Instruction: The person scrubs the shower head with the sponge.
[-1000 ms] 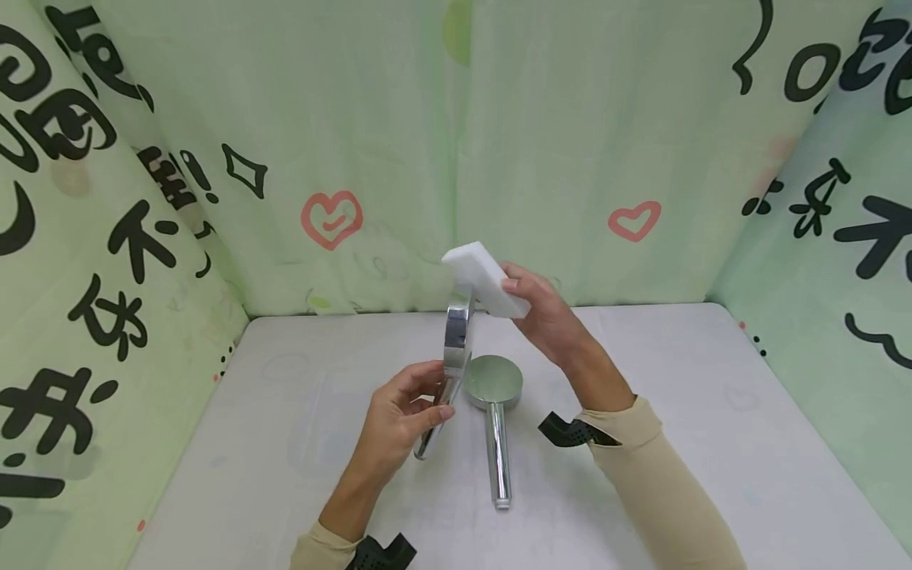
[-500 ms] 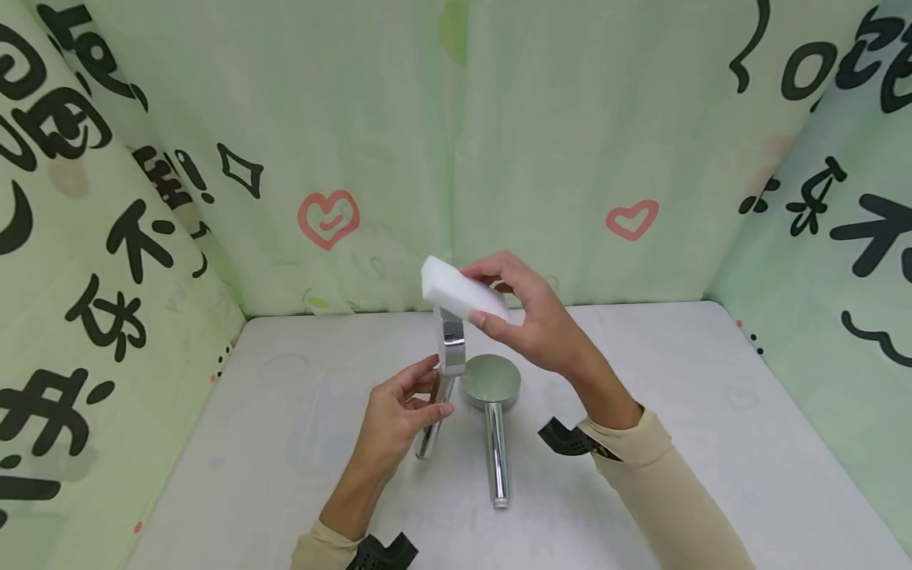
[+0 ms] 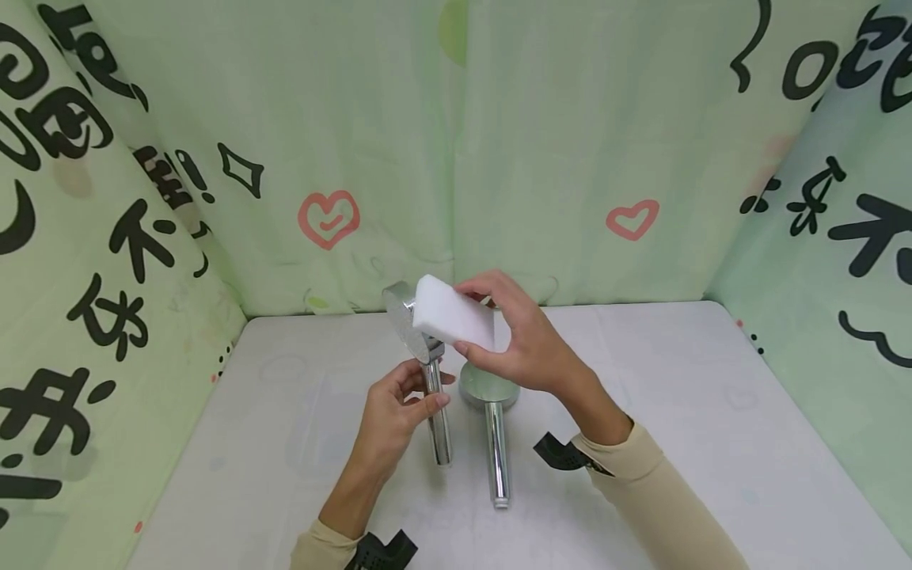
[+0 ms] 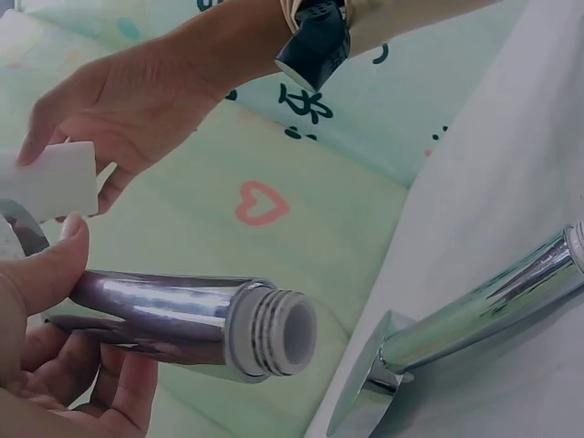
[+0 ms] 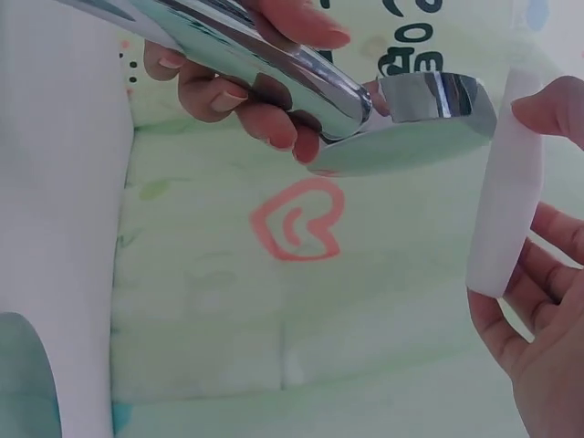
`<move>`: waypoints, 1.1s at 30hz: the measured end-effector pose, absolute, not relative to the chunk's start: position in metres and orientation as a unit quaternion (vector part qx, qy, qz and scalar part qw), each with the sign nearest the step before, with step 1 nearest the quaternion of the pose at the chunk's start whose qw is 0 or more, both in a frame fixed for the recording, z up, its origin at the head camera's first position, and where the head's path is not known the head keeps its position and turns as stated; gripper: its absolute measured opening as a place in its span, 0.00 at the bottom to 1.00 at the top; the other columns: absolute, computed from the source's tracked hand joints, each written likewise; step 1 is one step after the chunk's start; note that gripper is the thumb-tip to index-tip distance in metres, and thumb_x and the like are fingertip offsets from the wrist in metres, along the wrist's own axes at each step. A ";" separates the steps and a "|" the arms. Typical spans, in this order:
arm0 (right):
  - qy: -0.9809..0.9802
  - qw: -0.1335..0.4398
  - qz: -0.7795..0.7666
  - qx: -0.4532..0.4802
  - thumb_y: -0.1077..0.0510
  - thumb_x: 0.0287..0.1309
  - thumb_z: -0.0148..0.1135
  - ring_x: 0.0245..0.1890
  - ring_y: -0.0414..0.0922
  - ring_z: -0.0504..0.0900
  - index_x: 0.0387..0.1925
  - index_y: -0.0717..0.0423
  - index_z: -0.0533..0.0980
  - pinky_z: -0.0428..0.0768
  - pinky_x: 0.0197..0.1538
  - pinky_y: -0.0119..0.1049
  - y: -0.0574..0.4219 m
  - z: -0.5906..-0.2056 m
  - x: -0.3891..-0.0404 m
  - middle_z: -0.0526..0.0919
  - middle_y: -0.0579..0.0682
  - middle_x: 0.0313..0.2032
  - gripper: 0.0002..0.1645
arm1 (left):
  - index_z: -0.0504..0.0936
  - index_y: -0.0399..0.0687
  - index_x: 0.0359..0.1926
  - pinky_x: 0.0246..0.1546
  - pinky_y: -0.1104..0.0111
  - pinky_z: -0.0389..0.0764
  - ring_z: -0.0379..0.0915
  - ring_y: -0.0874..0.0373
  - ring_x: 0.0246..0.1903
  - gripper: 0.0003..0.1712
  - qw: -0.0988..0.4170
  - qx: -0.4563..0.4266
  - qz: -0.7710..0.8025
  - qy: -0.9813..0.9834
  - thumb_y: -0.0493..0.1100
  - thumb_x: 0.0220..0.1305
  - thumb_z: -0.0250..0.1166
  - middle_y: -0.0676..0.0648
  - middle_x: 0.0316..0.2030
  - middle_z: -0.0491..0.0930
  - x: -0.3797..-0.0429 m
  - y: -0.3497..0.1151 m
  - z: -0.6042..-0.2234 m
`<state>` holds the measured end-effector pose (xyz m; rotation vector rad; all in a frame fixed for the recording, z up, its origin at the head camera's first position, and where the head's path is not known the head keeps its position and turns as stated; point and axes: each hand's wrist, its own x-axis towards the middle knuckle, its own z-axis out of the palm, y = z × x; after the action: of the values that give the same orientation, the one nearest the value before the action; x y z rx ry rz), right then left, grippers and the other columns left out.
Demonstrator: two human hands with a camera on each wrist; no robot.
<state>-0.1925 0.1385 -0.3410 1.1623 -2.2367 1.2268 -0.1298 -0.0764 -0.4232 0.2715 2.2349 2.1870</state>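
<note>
A chrome hand shower head (image 3: 438, 427) is held by its handle in my left hand (image 3: 390, 408), tilted above the table. Its threaded handle end (image 4: 294, 333) faces the left wrist camera. My right hand (image 3: 530, 340) pinches a white sponge (image 3: 452, 314) between thumb and fingers at the rim of the round head. In the right wrist view the sponge (image 5: 507, 192) lies right beside the chrome rim (image 5: 438, 98); whether it presses there is hard to tell. A second shower head (image 3: 497, 451) lies on the table below the hands, its round face partly covered by my right hand.
The white table (image 3: 285, 443) has rounded far corners. Pale green curtains (image 3: 541, 142) with black lettering and red hearts stand along its back and both sides. Each wrist wears a black strap-on device (image 3: 563, 453) by a beige sleeve (image 3: 655, 483).
My left hand has turned the shower head from edge-on, so its round head leans to the left. The sponge has moved down and left along the rim with my right hand.
</note>
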 end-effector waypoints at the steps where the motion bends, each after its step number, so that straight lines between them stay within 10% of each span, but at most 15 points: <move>1: -0.788 0.173 0.430 0.406 0.56 0.55 0.73 0.53 0.42 0.74 0.64 0.54 0.71 0.79 0.52 0.39 0.138 -0.341 -0.192 0.75 0.48 0.56 0.35 | 0.81 0.47 0.58 0.43 0.68 0.79 0.80 0.52 0.46 0.24 -0.001 0.086 0.700 0.709 0.36 0.61 0.73 0.41 0.46 0.87 -0.130 -0.076 -0.423; 33: -0.781 0.150 0.501 0.342 0.61 0.57 0.72 0.55 0.46 0.79 0.66 0.54 0.68 0.83 0.53 0.47 0.137 -0.359 -0.183 0.76 0.48 0.58 0.37 | 0.84 0.38 0.46 0.28 0.72 0.80 0.78 0.62 0.27 0.15 -0.072 0.009 0.719 0.691 0.37 0.59 0.75 0.48 0.33 0.82 -0.132 -0.070 -0.419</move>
<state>-0.1831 0.1366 -0.3595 0.9829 -2.2444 1.4390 -0.1322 -0.0702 -0.4188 0.0296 2.2755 2.3693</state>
